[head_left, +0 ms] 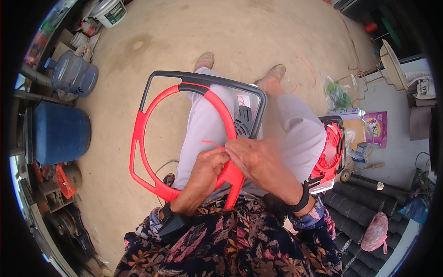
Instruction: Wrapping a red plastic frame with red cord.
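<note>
While sitting with both legs stretched over the bare concrete floor [230,32], the person is working on one red plastic ring frame [137,138] lying across the lap, right on top of a grey handle loop [203,76] that's curving around a white and black fan-like unit [243,117]. The red frame is looking smooth and moulded, a big open hoop with a flat rim, and it's carrying one dark grey grip section [194,87] at the top.

Two hands are meeting at the lower right of the hoop. The left hand [207,171] is curling around the red rim, fingers wrapped tight on it. The right hand [258,161] is pinching a thin red plastic strip [212,144] between narrow fingertips, just beside the left thumb. Each wrist is wearing one black band.

Off to the left, two big blue water jugs are sitting: one clear bluish and ribbed [74,74], one solid blue [60,134]. One white bucket [110,11] is standing near the top. On the right, another black frame with coiled red parts [330,152] is resting beside the knee, near one silver can [344,112], one purple packet [376,129] and one pink bag [376,233].
</note>
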Available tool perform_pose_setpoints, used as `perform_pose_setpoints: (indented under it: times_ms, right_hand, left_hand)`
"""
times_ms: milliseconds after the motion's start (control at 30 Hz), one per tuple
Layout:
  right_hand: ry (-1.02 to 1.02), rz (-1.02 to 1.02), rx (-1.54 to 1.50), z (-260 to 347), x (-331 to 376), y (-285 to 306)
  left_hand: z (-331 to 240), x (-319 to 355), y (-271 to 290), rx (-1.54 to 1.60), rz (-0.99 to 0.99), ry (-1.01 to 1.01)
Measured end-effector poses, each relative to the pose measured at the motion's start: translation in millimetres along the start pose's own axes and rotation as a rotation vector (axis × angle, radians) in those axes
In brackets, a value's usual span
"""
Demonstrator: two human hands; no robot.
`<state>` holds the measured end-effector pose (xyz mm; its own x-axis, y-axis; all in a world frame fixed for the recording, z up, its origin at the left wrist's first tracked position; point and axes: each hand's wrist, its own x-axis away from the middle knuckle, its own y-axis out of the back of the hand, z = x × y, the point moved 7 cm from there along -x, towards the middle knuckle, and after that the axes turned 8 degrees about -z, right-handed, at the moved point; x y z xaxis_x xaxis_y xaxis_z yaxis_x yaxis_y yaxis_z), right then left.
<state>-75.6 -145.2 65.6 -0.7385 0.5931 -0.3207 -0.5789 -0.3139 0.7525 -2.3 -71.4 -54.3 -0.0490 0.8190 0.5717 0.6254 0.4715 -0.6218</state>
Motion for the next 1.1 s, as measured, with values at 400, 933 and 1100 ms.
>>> perform_pose_setpoints:
  times_ms: [400,933,1100]
  right_hand:
    - [-0.026,-0.045,-0.141,-1.2,-3.5,10.4]
    - [-0.509,-0.057,-0.611,-47.8,39.5,-5.0]
    - [-0.570,-0.019,-0.806,-53.3,48.0,-24.9]
  left_hand:
    - [9.2,-8.5,10.7,-0.016,-0.174,0.056]
    - [-10.3,7.5,-27.6,-0.062,-0.130,0.240]
    - [-4.8,2.0,-23.3,-0.112,-0.131,0.266]
